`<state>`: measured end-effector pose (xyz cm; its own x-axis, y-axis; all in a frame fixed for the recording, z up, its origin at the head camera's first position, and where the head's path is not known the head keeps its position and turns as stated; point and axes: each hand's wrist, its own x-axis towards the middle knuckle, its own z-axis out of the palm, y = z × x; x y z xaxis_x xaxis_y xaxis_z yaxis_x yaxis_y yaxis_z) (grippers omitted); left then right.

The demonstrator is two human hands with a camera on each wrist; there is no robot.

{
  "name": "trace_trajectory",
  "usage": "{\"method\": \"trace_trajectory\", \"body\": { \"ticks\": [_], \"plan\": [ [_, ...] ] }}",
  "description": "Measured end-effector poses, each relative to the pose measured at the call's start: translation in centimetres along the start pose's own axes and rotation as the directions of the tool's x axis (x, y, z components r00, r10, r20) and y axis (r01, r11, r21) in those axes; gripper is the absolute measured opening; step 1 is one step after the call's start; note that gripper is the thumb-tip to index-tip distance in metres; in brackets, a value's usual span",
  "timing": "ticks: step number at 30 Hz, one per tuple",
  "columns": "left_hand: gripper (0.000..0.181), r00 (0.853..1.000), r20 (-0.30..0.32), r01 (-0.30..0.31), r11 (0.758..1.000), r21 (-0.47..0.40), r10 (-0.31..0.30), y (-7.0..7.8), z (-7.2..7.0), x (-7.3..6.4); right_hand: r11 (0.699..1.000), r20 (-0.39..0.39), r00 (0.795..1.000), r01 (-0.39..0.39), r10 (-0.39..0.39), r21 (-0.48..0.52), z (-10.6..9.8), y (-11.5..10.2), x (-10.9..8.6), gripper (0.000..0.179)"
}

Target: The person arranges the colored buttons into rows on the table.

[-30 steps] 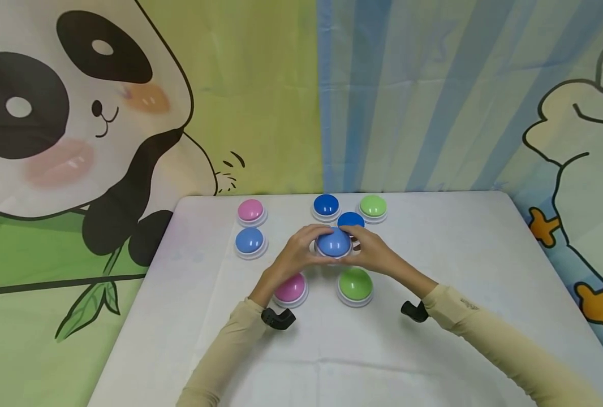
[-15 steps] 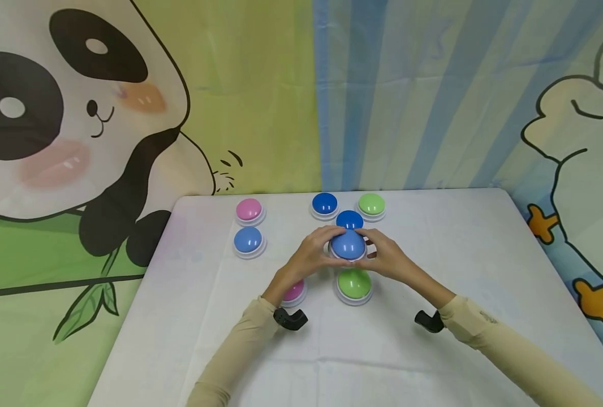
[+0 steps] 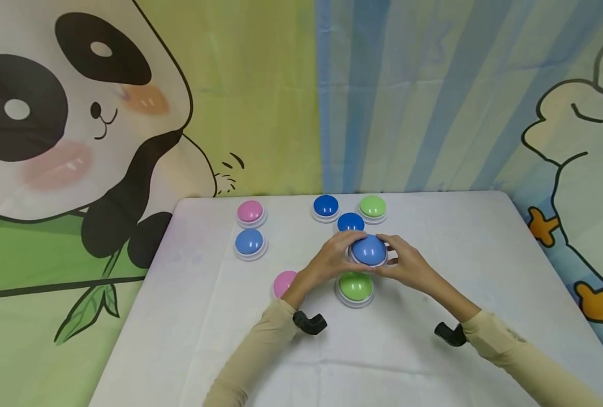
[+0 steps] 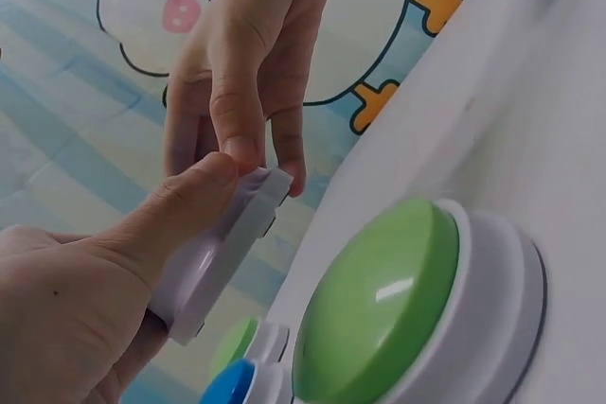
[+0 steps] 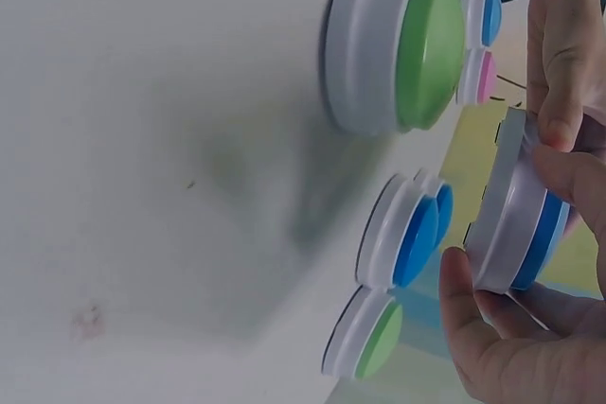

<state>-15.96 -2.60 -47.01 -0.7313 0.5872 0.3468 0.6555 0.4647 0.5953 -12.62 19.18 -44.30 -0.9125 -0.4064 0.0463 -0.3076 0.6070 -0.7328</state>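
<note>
A round push button with a light blue dome (image 3: 369, 249) and a white base is held by both hands, raised off the table. My left hand (image 3: 332, 261) grips its left side, thumb on the near edge. My right hand (image 3: 408, 265) holds the right side between thumb and fingers. The right wrist view shows the button's white base (image 5: 511, 205) tilted on edge, with small dark feet underneath. Just below the held button in the head view is a green button (image 3: 355, 286). A pink button (image 3: 283, 282) is partly hidden by my left wrist.
On the white table (image 3: 423, 362), two dark blue buttons (image 3: 326, 205) and another green button (image 3: 373, 206) stand towards the back. Further left are a pink button (image 3: 250, 211) and a light blue button (image 3: 249, 241). A printed curtain (image 3: 261, 102) hangs behind the table.
Both hands have carried the light blue button to the right and slightly nearer. My left wrist now covers part of the front pink button. The other buttons have stayed in place.
</note>
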Motion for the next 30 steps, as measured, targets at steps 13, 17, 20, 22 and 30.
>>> {"method": "trace_trajectory", "body": {
  "ticks": [13, 17, 20, 22, 30],
  "plan": [
    [0.075, 0.993, 0.111, -0.057, 0.997, 0.050, 0.051, 1.9, 2.5, 3.3, 0.998, -0.045, 0.999, -0.031, 0.029, -0.047, -2.2, 2.2, -2.6, 0.074],
    [0.074, 0.987, 0.153, -0.046, 0.998, 0.049, 0.038, 2.4, 3.3, 3.9, 0.997, -0.052, 0.997, -0.058, 0.055, -0.055, -2.6, 2.9, -3.5, 0.075],
    [0.073, 0.984, 0.173, -0.041, 0.998, 0.038, 0.034, 2.8, 3.9, 4.3, 0.996, -0.057, 0.996, -0.066, 0.063, -0.061, -2.9, 3.3, -4.0, 0.075],
    [0.073, 0.983, 0.180, -0.038, 0.998, 0.041, 0.030, 3.1, 4.3, 4.6, 0.996, -0.057, 0.997, -0.064, 0.060, -0.068, -3.2, 3.6, -4.3, 0.075],
    [0.073, 0.984, 0.173, -0.064, 0.993, 0.098, 0.046, 3.7, 5.7, 5.8, 0.994, -0.073, 0.997, -0.040, 0.033, -0.100, -4.3, 4.5, -5.1, 0.076]
  ]
}}
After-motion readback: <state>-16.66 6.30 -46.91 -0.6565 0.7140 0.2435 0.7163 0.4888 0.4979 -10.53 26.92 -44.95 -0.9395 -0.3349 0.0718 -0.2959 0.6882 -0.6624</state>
